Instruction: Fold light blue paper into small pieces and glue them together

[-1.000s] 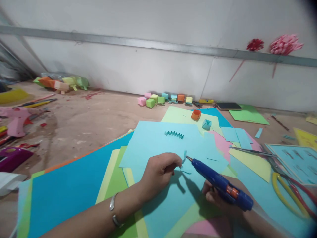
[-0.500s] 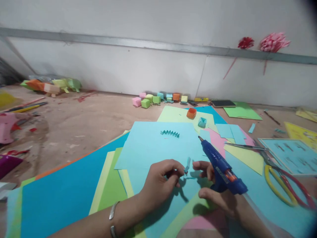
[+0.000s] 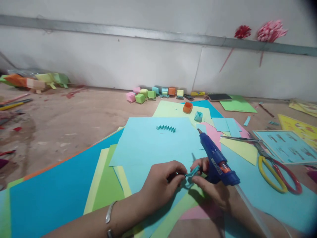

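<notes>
Taking the light blue sheet (image 3: 148, 145) in the middle of the tabletop (image 3: 74, 115) as the landmark: at its near edge the left hand (image 3: 158, 185), a bangle on its wrist, pinches one end of a small teal paper strip (image 3: 192, 172) between thumb and fingertips. Just right of it the right hand (image 3: 210, 188) pinches the other end of the strip with its fingertips while its grip also carries the blue glue gun (image 3: 218, 158), nozzle pointing away over the sheet. A folded teal zigzag (image 3: 165, 128) lies on the sheet's far part. Beyond the sheet's far right corner sit a small orange paper box (image 3: 187, 107) and a teal one (image 3: 198, 116), both open on top; whether anything is in them cannot be told. To the sheet's right lie scissors (image 3: 274, 168) with yellow and red handles. A second ago the gun's nozzle touched the strip, held by the left hand alone; now the nozzle is swung away and both hands hold the strip.
</notes>
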`<state>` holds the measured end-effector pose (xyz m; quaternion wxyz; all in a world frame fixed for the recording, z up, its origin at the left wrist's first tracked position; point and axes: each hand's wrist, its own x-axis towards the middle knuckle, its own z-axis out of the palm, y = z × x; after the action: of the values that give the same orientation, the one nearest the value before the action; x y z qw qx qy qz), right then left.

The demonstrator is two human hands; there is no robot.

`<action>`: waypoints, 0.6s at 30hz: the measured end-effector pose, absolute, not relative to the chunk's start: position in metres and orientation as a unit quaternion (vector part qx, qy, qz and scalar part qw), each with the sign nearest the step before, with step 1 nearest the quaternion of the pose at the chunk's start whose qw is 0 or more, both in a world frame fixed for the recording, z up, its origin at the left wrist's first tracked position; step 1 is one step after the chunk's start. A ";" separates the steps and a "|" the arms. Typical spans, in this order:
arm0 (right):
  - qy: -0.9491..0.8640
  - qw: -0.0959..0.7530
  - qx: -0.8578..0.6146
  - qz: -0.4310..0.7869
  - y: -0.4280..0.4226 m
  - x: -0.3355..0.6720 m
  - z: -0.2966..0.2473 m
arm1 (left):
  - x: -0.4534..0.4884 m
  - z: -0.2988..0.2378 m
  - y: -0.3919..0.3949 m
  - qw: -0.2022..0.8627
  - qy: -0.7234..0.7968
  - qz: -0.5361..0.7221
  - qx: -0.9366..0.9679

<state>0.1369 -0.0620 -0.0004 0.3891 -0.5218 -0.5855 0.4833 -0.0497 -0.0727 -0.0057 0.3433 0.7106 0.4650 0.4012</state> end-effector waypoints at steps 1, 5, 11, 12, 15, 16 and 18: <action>-0.586 0.381 -0.527 0.483 -0.062 0.137 -0.002 | -0.049 -0.005 -0.073 0.353 0.466 0.394 0.709; -0.594 0.373 -0.543 0.462 -0.061 0.138 -0.008 | -0.048 -0.004 -0.073 0.366 0.462 0.374 0.716; -0.606 0.373 -0.540 0.450 -0.059 0.138 -0.005 | -0.049 -0.002 -0.069 0.391 0.470 0.355 0.707; -0.606 0.372 -0.538 0.453 -0.059 0.137 -0.003 | -0.049 -0.002 -0.069 0.402 0.473 0.352 0.700; -0.602 0.376 -0.532 0.462 -0.059 0.134 0.004 | -0.049 -0.001 -0.070 0.430 0.486 0.350 0.676; -0.599 0.380 -0.531 0.463 -0.059 0.133 0.005 | -0.049 -0.001 -0.071 0.434 0.489 0.350 0.671; -0.592 0.387 -0.530 0.467 -0.060 0.132 0.005 | -0.048 0.000 -0.074 0.431 0.495 0.350 0.668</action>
<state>0.1323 -0.0597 0.0049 0.3871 -0.5300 -0.5923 0.4675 -0.0482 -0.0736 -0.0004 0.4313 0.6685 0.4946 0.3499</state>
